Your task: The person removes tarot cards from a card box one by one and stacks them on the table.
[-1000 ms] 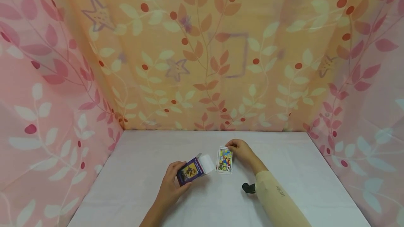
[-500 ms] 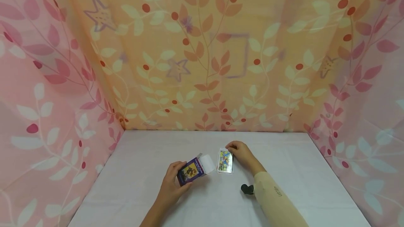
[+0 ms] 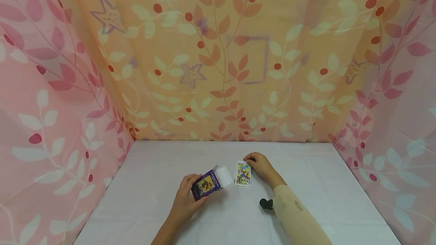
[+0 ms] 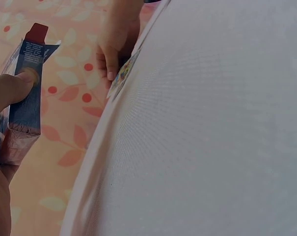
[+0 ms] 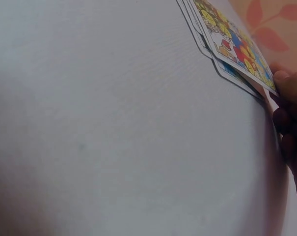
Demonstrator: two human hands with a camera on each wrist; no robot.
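My left hand grips a dark purple card box with a yellow picture, its white end flap standing open toward the cards. In the left wrist view the thumb presses along the narrow blue side of the box. A small stack of picture cards lies just right of the box, slightly fanned. My right hand pinches the far right corner of the brightly coloured top card. In the right wrist view this top card is raised at that corner above the cards beneath.
A white cloth covers the table. Behind it hangs an orange leaf-patterned curtain, with pink ones on both sides. A small black rounded thing sits at the right forearm's cream sleeve.
The right hand keeps its pinch on the top card, which has shifted very slightly nearer. A glare on the card half a second ago has faded. The left hand and box stay put.
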